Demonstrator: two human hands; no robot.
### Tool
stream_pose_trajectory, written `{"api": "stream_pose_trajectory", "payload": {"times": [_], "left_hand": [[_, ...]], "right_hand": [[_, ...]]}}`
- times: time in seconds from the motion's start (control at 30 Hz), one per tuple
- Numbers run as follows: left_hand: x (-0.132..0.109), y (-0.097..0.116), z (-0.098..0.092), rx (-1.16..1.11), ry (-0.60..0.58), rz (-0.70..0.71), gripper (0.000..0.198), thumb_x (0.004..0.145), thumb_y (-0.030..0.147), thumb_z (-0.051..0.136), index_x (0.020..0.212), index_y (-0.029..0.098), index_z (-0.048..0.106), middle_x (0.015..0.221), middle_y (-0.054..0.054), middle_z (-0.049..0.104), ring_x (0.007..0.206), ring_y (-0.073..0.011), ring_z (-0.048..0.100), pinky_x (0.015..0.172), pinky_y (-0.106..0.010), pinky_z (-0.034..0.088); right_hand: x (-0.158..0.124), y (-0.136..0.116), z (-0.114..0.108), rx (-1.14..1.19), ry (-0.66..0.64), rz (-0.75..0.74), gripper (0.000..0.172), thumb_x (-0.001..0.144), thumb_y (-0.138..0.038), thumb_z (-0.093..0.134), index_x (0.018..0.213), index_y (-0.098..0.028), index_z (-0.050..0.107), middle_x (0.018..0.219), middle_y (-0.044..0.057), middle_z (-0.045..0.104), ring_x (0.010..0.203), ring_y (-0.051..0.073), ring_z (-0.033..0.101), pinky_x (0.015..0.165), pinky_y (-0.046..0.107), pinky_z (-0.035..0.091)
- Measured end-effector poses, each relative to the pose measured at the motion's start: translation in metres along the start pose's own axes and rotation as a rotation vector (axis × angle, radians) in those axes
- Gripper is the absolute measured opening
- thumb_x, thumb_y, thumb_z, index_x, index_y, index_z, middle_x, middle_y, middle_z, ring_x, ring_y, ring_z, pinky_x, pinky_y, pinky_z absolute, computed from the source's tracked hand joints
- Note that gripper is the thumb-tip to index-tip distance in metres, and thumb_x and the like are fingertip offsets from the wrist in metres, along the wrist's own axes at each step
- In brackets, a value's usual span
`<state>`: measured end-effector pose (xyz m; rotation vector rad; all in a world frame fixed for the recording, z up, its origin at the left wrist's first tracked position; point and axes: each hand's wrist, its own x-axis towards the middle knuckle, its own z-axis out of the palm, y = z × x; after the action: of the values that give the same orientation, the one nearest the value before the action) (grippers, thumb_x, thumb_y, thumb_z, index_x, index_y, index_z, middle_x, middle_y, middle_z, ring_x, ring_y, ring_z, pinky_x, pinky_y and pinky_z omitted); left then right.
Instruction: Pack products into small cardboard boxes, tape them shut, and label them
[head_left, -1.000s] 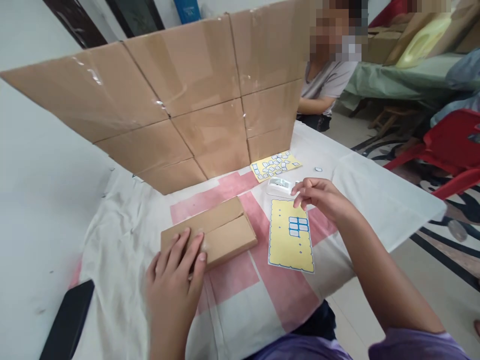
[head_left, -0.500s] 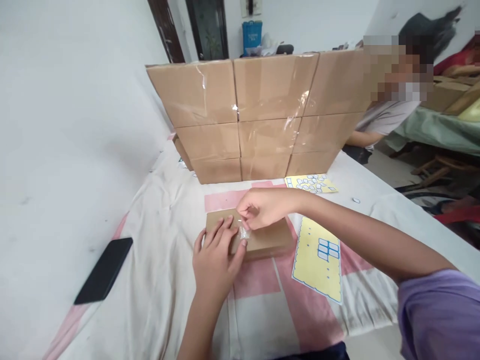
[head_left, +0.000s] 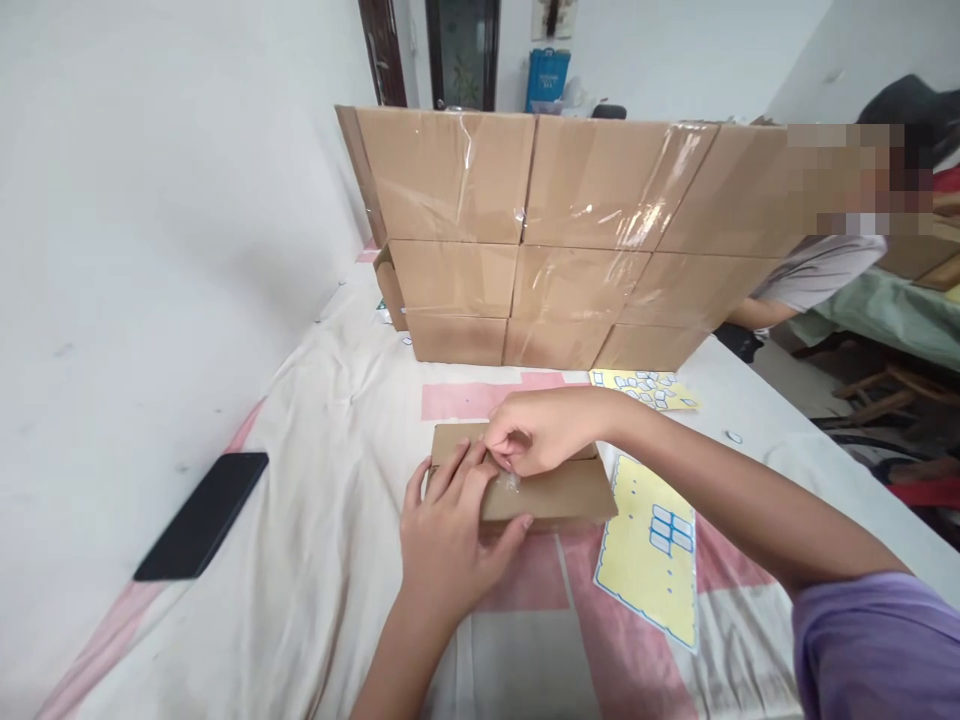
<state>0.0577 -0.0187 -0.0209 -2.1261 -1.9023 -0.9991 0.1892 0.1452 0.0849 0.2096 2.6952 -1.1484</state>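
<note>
Cardboard box (head_left: pixel 566 494) appears closed; clear tape (head_left: pixel 511 482) remains attached. Left hand (head_left: pixel 451 525): fingers spread on top. Right hand (head_left: pixel 536 428): fingers closed at tape; grip unclear.

Two bare hands of the camera wearer, one left hand (head_left: pixel 450 510) and one right hand (head_left: pixel 536 430). One small cardboard box (head_left: pixel 559 490). Two yellow sheets, one nearer (head_left: pixel 637 585) and one farther (head_left: pixel 679 402), the latter bearing many small white pieces, too crowded to count. One large cardboard screen (head_left: pixel 574 285) with nine main sections. One black phone-like slab (head_left: pixel 202 515). One other person (head_left: pixel 832 270). One blue container (head_left: pixel 547 78).
</note>
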Motion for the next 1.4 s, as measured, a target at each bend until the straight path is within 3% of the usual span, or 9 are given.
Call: {"api": "stream_pose_trajectory", "payload": {"times": [0.3,0.97,1.13,1.23,1.4], "left_hand": [[-0.004,-0.002,-0.002,0.021,0.015,0.09,0.027,0.093,0.045,0.058,0.116,0.033,0.067,0.142,-0.006,0.063,0.137,-0.0295,0.053,0.11,-0.051,0.033],[-0.005,0.001,-0.003,0.014,-0.004,0.067,0.027,0.094,0.045,0.059,0.116,0.034,0.069,0.145,-0.004,0.06,0.137,-0.029,0.053,0.111,-0.054,0.034],[-0.004,0.002,-0.003,0.016,0.015,0.071,0.024,0.094,0.046,0.058,0.111,0.034,0.069,0.147,-0.005,0.058,0.136,-0.029,0.054,0.109,-0.053,0.036],[-0.004,0.002,-0.002,0.017,0.027,0.075,0.023,0.094,0.045,0.058,0.109,0.033,0.069,0.148,-0.006,0.057,0.136,-0.0293,0.055,0.109,-0.053,0.036],[-0.004,0.001,-0.001,0.018,0.028,0.078,0.022,0.094,0.045,0.058,0.109,0.033,0.07,0.148,-0.006,0.057,0.136,-0.0293,0.054,0.109,-0.053,0.036]], "right_hand": [[0.004,-0.004,-0.004,-0.077,-0.063,-0.026,0.026,0.072,-0.005,0.05,0.063,-0.021,0.031,0.063,-0.006,0.035,0.06,0.01,0.033,0.056,0.028,0.025],[-0.006,-0.021,-0.009,-0.195,-0.071,0.109,0.024,0.081,-0.019,0.056,0.064,-0.02,0.039,0.066,-0.003,0.046,0.061,0.012,0.036,0.055,0.03,0.023],[-0.004,-0.013,-0.015,-0.238,-0.017,0.169,0.024,0.08,-0.018,0.057,0.063,-0.02,0.04,0.062,-0.004,0.042,0.057,0.011,0.03,0.054,0.031,0.02],[-0.002,-0.003,-0.021,-0.274,0.022,0.198,0.022,0.08,-0.022,0.06,0.065,-0.02,0.044,0.066,-0.003,0.046,0.06,0.012,0.035,0.056,0.03,0.023],[0.005,0.019,-0.03,-0.129,-0.066,0.256,0.025,0.083,-0.035,0.064,0.068,-0.019,0.052,0.067,-0.004,0.049,0.063,0.011,0.043,0.058,0.027,0.029]]}}
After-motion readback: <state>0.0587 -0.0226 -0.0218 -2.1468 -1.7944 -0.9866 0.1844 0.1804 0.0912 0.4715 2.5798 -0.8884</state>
